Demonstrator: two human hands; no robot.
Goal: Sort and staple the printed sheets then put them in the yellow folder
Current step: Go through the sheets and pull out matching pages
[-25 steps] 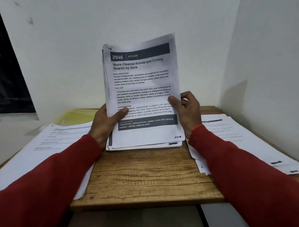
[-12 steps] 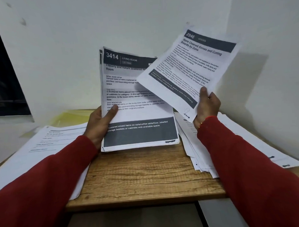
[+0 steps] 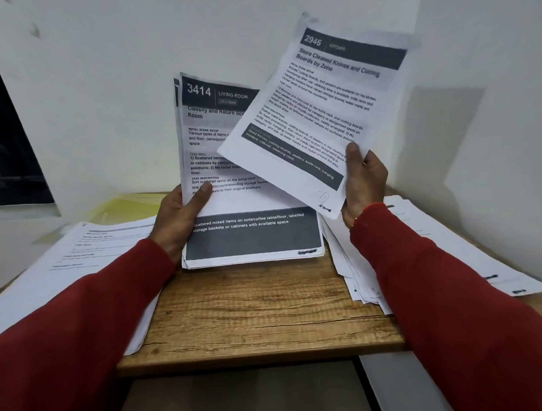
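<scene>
Left hand (image 3: 179, 221) grips stack (image 3: 252, 237); right hand (image 3: 363, 182) pinches sheet (image 3: 315, 110).

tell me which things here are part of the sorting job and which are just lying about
Part of the job:
- kitchen sheet, held in the right hand
- stack of sheets, held upright in the left hand
- pile of sheets on the left
- pile of sheets on the right
- yellow folder, at the back left

Just there:
- wooden table
- white wall
</scene>
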